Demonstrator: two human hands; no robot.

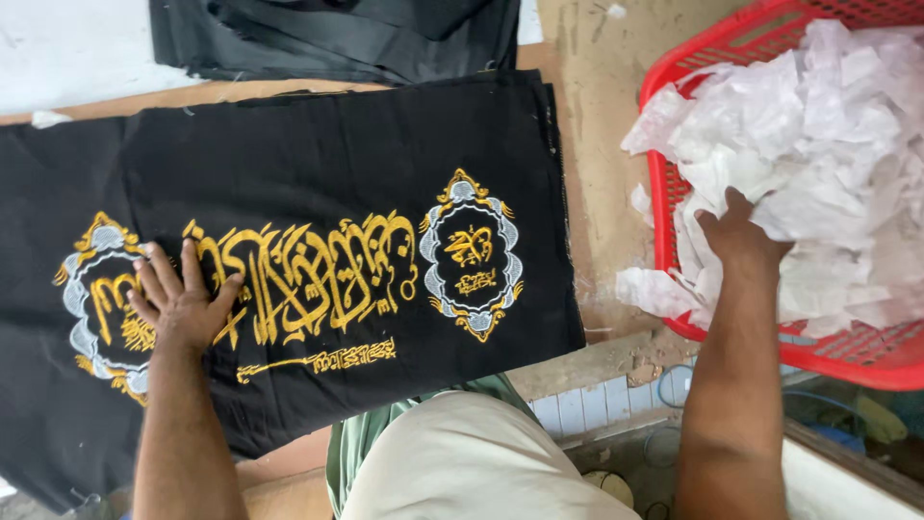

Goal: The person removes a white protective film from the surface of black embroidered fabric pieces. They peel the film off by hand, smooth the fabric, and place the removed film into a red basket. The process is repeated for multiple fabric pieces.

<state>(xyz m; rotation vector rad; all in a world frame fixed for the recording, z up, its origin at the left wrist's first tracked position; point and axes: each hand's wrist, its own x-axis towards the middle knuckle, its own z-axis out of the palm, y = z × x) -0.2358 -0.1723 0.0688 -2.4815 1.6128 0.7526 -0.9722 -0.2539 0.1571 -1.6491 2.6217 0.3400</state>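
A black cloth (318,154) with gold and silver embroidery lies flat across the wooden table (597,144). My left hand (178,299) rests flat on it, fingers spread, over the left end of the gold lettering beside an oval emblem. My right hand (736,236) reaches into a red plastic basket (664,193) at the right and sits among crumpled white scraps (818,144) of thin backing material. Its fingers are buried in the scraps, so I cannot see whether they grip any.
More folded black fabric (337,34) lies at the far edge of the table. Loose white scraps (650,289) spill over the basket's near rim. My lap in light trousers (462,462) is below, with a tiled floor (597,404) beside it.
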